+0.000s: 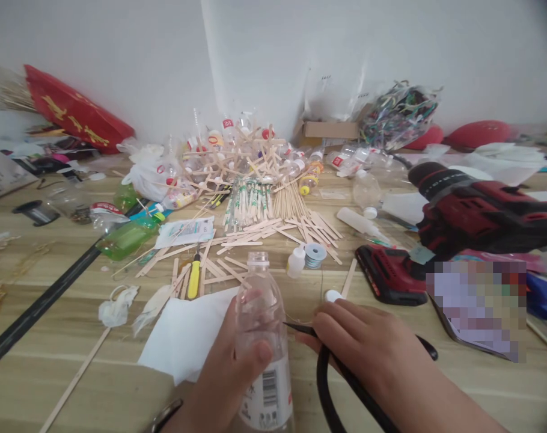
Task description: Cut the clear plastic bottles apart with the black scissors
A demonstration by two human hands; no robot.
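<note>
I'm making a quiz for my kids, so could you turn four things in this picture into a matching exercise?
1. Barcoded bottle
2. Scissors
3. Power drill
4. Spool beside the small white bottle

A. Red and black
B. Held in the right hand
C. Round and bluish-grey
D. Held in the left hand

Pairs: 1-D, 2-B, 3-A, 4-C

My bottle [276,334] loses its base below; right of it, my right hand [363,337] partly hides the scissors [323,379], and the phone [481,319] is blurred.

Left grip [223,376] holds a bottle [268,322], right grip [361,337] black scissors [324,385].
</note>
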